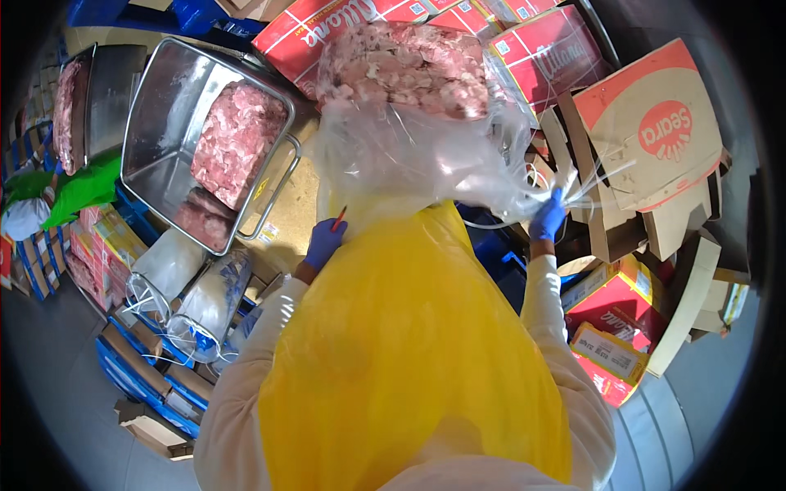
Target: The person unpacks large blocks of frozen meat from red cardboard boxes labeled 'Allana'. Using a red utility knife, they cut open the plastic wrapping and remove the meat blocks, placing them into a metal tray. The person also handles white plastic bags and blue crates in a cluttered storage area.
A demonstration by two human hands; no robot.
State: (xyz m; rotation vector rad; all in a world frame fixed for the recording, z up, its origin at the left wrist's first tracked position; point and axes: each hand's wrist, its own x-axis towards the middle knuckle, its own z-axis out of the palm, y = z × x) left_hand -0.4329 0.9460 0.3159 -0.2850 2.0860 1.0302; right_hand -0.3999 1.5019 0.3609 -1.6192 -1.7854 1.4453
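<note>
In front of me a block of pinkish frozen meat (402,67) rests by red cartons, its near edge against crumpled clear plastic film (399,153). My right hand (548,215), in a blue glove, is closed on a bunch of white plastic straps (571,193) beside the film's right end. Gloved in blue too, my left hand (325,240) holds a small red tool (339,218), its kind unclear, near the film's lower left edge. Left of the film, a steel tub (166,116) with a wire handle contains another meat block (239,141) and a smaller darker piece (206,220).
Opened cardboard boxes (651,129) pile up on the right, above red and yellow cartons (614,307). Clear bags with straps (209,294) lie at lower left near blue-edged boxes (141,380). At far left, a person's blue-gloved hand (59,167) is near a second steel tub (113,92).
</note>
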